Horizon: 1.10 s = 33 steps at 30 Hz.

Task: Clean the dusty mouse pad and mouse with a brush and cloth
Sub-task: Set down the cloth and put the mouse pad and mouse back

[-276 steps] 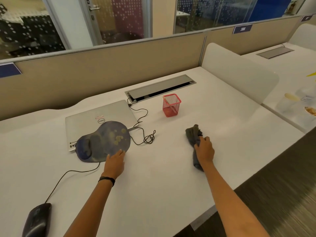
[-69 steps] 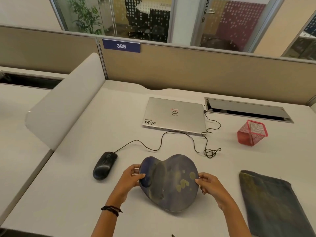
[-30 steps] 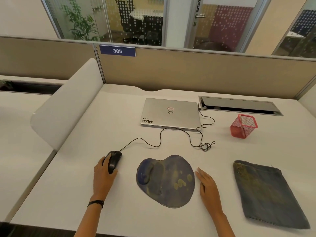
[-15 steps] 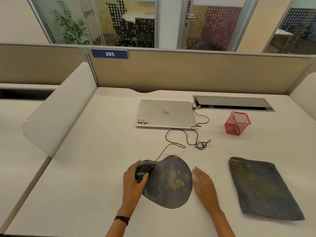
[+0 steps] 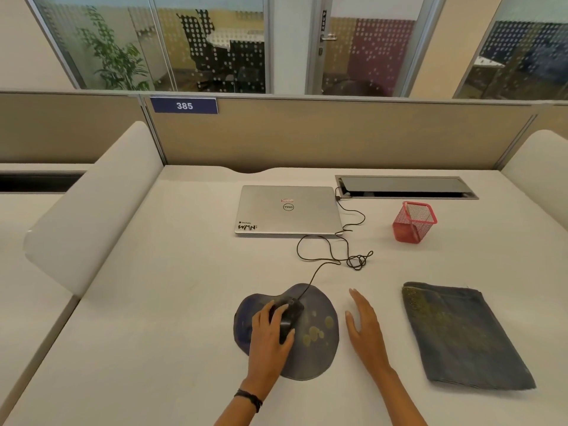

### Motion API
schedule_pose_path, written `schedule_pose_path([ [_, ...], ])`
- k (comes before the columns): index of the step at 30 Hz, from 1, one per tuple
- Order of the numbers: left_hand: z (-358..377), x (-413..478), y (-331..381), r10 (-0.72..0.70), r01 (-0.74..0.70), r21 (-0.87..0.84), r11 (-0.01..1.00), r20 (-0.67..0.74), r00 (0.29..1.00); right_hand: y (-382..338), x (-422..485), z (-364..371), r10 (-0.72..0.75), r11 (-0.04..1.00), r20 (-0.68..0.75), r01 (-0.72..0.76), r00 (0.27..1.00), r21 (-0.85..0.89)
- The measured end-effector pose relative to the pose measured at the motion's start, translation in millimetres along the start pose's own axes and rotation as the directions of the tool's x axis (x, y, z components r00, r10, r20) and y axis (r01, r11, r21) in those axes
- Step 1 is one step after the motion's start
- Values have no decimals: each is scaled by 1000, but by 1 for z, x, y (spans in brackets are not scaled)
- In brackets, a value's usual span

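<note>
A dark blue mouse pad with yellowish dust spots lies on the white desk near me. The black wired mouse sits on the pad, and my left hand grips it from behind, fingers curled round its sides. My right hand rests flat on the desk just right of the pad, fingers straight, holding nothing. A dark grey cloth lies spread flat to the right. No brush is in sight.
A closed silver laptop lies behind the pad, its black cable coiled between them. A red mesh pen holder stands at the back right beside a cable hatch. White dividers flank the desk.
My left hand has carried the mouse from the desk at the left onto the middle of the pad. My right hand has stayed flat beside the pad.
</note>
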<state>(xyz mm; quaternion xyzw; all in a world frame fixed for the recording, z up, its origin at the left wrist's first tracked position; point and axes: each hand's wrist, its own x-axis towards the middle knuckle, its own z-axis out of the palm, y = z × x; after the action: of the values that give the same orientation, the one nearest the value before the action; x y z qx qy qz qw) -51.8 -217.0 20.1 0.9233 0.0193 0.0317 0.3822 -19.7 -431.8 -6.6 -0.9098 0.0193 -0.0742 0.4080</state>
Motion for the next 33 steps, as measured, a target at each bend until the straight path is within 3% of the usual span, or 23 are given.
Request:
schedule_pose_path([
  [8,9,5,6,-19,2,215,977,77,997,-35,39,-9,-101,995,-7,101,995,-14],
  [12,12,8,12,-38,13,264,964,91,995,-52,45,-6,44,994,232,-65,972,84],
  [17,14,9,14,-81,45,258,965,132,988,-68,44,8,272,933,478,-351,835,82],
  [22,16,9,13,-112,71,238,969,161,981,-77,42,13,343,889,489,-446,802,108],
  [33,15,10,6,-102,65,237,969,147,984,-92,50,7,358,886,552,-461,753,54],
])
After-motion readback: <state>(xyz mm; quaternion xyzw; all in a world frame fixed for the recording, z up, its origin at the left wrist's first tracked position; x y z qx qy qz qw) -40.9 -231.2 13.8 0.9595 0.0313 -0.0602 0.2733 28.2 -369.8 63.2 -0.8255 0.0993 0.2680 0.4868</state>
